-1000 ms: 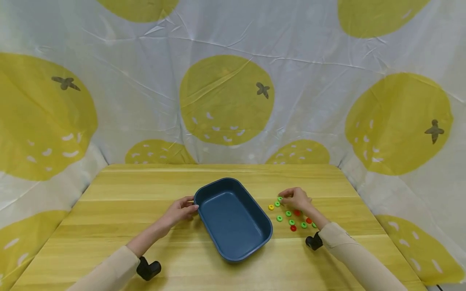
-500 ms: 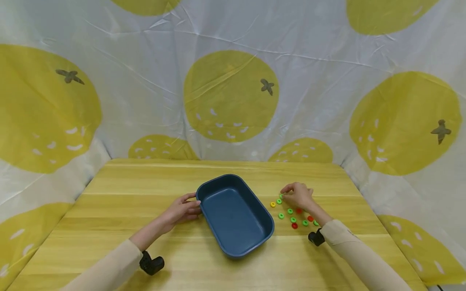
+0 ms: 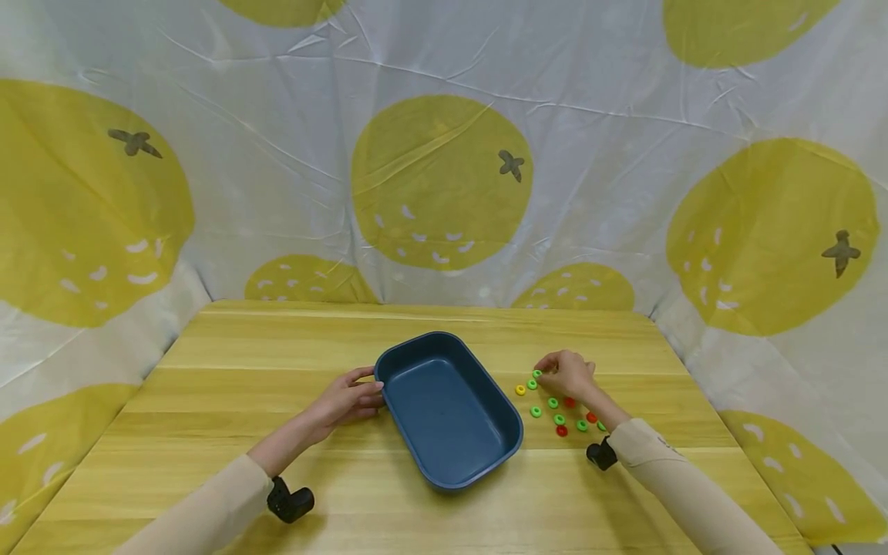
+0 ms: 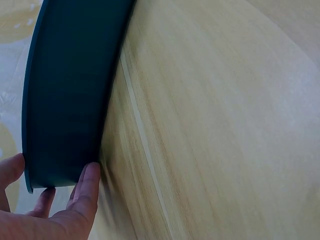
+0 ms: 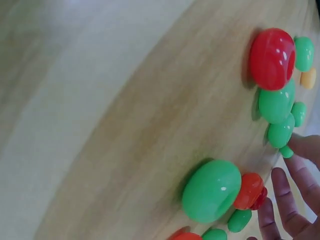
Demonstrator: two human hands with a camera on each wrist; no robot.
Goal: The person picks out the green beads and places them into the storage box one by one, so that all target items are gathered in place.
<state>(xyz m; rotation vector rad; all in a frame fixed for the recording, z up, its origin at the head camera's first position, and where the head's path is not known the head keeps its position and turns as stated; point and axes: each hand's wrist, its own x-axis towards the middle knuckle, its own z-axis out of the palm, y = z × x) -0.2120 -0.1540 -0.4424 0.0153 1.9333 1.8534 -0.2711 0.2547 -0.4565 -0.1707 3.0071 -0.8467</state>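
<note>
A dark blue rectangular tray (image 3: 451, 420) sits turned at an angle on the wooden table. My left hand (image 3: 344, 401) holds its left corner, thumb at the rim and fingers against the outer wall; the left wrist view shows this tray wall (image 4: 70, 100) up close. To the right lie several small glossy rings in green, red and yellow. My right hand (image 3: 570, 376) pinches a green ring (image 3: 537, 374) between thumb and forefinger, low over the table. A second green ring (image 3: 532, 384) and a yellow ring (image 3: 520, 391) lie beside those fingertips.
Other loose pieces include a red ring (image 3: 562, 431) and a green ring (image 3: 536, 412) between the tray and my right wrist. A fabric backdrop (image 3: 590, 193) with yellow fruit prints stands behind the table (image 3: 291, 339).
The head view has tilted down slightly. My left fingers have drawn a little closer around the tray corner. My right hand stays at the same green ring.
</note>
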